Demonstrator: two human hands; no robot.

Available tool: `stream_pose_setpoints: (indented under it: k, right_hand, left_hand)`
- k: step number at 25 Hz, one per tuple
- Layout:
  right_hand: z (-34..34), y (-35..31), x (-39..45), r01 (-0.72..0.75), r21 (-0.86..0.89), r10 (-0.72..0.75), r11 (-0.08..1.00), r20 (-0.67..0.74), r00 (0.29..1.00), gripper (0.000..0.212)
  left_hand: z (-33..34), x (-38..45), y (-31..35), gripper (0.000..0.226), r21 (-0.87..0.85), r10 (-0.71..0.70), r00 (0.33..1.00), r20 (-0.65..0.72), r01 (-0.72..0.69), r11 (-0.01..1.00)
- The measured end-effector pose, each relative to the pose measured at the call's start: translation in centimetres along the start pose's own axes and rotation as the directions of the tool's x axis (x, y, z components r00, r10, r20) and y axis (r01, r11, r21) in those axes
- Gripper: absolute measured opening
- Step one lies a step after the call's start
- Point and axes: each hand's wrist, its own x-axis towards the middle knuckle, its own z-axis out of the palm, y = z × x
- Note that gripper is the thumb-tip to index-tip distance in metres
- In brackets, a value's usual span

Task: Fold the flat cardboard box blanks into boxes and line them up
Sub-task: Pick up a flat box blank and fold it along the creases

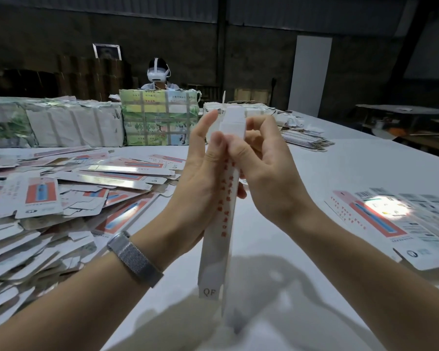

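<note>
Box [219, 206] is held upright in the air over the table [340, 168], clamped between both palms, probably so its top end stays free for closing the flap. Left hand [200, 178] presses flat on the left face with fingers extended, and right hand [266, 171] curls its fingers around the top end. Flat blanks [61, 193] lie heaped at left; finished boxes [403, 224] sit in a row at right.

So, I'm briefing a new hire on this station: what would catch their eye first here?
First, the long narrow box held upright at centre between the left hand and right hand. Next, the sprawling pile of flat blanks covering the table's left side. Then the row of folded boxes lined up at right.
</note>
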Motion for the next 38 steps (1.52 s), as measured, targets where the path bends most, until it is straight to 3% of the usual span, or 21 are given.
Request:
stream_pose_setpoints:
  k: [7,11,15,19,24,28,38]
  right_hand:
    - [-0.5,-0.1,-0.1,0.133,-0.032,-0.137,0.991,-0.201,0.970,0.033]
    - [0.1,0.2,-0.5,0.086,0.181,-0.062,0.980,-0.133,0.989,0.029]
    - [0.2,0.1,-0.8,-0.012,0.381,0.036,0.924,-0.055,0.998,0.026]
    - [0.5,0.2,-1.0,-0.031,0.380,0.038,0.925,-0.011,0.999,0.033]
    - [0.2,0.4,-0.9,-0.068,0.456,0.064,0.887,0.023,0.998,0.031]
    - [0.3,0.6,-1.0,-0.045,0.382,0.059,0.923,-0.027,0.998,0.036]
    - [0.5,0.1,-0.9,0.017,0.246,0.019,0.969,-0.144,0.989,0.024]
  left_hand:
    - [0.4,-0.6,0.7,0.049,-0.062,-0.094,0.995,0.021,0.095,0.994]
    - [0.5,-0.5,1.1,0.067,0.041,0.034,0.997,-0.074,-0.031,0.999]
    - [0.5,-0.6,0.9,0.061,0.108,0.106,0.994,-0.004,-0.105,0.989]
    - [0.7,-0.7,0.2,0.046,0.062,0.113,0.991,0.076,-0.118,0.991]
    - [0.4,-0.7,0.0,0.038,0.059,0.116,0.993,0.028,-0.117,0.991]
    - [0.5,-0.5,-0.2,0.033,0.012,0.052,0.998,-0.017,-0.052,0.999]
    - [1.0,-0.5,0.5,0.026,-0.012,-0.006,0.999,-0.036,0.006,1.000]
